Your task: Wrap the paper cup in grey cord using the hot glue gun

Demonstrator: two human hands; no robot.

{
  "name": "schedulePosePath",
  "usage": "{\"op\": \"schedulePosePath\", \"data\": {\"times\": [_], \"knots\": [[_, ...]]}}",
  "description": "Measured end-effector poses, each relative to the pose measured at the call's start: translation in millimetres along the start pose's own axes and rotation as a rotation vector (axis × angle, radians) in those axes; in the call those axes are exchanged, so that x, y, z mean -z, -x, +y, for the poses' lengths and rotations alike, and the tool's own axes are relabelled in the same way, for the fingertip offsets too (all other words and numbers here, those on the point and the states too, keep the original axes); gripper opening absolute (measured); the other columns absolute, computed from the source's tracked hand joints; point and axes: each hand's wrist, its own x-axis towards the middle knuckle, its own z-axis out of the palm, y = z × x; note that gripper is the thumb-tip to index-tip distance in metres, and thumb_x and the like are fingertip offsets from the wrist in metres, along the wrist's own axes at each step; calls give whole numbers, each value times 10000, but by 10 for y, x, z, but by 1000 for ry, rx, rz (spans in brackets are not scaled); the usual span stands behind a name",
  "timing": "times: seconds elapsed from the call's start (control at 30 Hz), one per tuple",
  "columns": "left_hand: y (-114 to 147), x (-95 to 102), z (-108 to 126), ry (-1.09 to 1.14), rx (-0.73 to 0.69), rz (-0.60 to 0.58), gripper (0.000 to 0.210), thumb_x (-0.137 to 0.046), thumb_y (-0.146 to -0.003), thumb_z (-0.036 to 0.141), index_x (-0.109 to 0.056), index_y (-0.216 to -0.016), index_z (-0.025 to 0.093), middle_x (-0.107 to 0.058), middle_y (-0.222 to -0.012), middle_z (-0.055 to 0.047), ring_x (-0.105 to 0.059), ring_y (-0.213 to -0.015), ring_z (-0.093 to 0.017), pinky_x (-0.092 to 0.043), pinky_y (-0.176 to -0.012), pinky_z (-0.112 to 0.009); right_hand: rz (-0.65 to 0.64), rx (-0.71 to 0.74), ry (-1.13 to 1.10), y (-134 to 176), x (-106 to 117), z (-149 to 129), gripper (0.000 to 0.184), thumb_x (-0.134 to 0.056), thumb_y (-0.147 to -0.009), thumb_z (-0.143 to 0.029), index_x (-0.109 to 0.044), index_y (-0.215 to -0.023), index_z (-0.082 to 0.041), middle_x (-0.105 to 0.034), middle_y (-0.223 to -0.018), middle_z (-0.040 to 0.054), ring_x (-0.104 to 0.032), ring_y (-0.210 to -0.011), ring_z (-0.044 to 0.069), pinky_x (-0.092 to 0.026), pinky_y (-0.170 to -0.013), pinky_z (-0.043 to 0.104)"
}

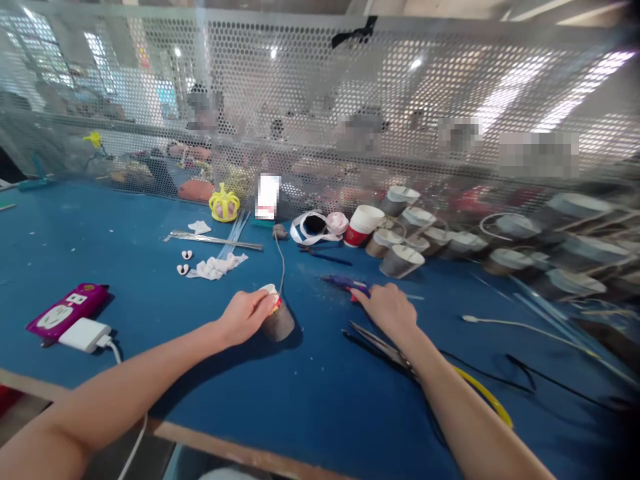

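Observation:
My left hand (249,313) grips a small paper cup (279,325) wrapped in grey-brown yarn, tilted low over the blue table. From the cup a strand of yarn (282,263) runs back to a small yarn ball (279,232). My right hand (393,308) is closed on a blue glue gun (341,282) with a red trigger, its nozzle pointing left; the handle is mostly hidden by the hand. Just below the right hand lie scissors (380,347) with a yellow handle (485,393), partly under my forearm.
Several wrapped cups (403,261) stand at the back right, beside a red-and-white paper cup (363,225). A purple power strip (70,310) with a white charger (86,335) lies left. Thin wires (217,241) and crumpled white scraps (220,267) lie mid-left. A perforated metal screen (300,87) closes the back.

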Motion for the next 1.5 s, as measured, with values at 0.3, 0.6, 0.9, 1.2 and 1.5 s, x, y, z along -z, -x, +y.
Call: {"op": "schedulePosePath", "data": {"times": [0.3, 0.6, 0.9, 1.2, 1.5], "knots": [[78, 43, 93, 75, -171, 40, 338, -298, -869, 285, -331, -557, 158, -307, -492, 49, -275, -458, -63, -232, -470, -208, -603, 109, -421, 533, -538, -544, 545, -391, -748, -599, -684, -768, -140, -669, -851, 93, -583, -822, 187, -423, -770, 325], [101, -2, 100, 48, -260, -55, 302, -320, -848, 240, -342, -559, 157, -359, -513, 35, -305, -469, -67, -251, -487, -213, -775, 148, -882, 616, -724, -616, 437, -479, -741, -541, -643, -961, -201, -635, -1008, 63, -581, -860, 153, -425, -791, 291], [115, -52, 134, 155, -136, -148, 335, -305, -870, 272, -444, -597, 136, -378, -500, 44, -326, -432, -52, -254, -448, -175, -757, 335, -775, 749, -589, -604, 113, -620, -711, -268, -684, -786, -213, -514, -1179, 50, -461, -1080, 195, -407, -837, 310], [71, -12, 154, 257, 59, -142, 375, -320, -853, 403, -440, -630, 126, -336, -541, 46, -303, -519, -72, -260, -483, -194, -381, 477, -666, 785, -567, -578, 90, -592, -736, -273, -632, -692, -205, -572, -834, 8, -535, -812, 133, -403, -767, 277], [24, 27, 134, 334, 144, -119, 329, -308, -846, 385, -429, -660, 142, -358, -583, 38, -339, -571, -91, -303, -545, -213, -291, 451, -639, 763, -535, -550, 111, -583, -735, -303, -598, -687, -204, -566, -737, -4, -499, -702, 130, -390, -686, 265]]}}
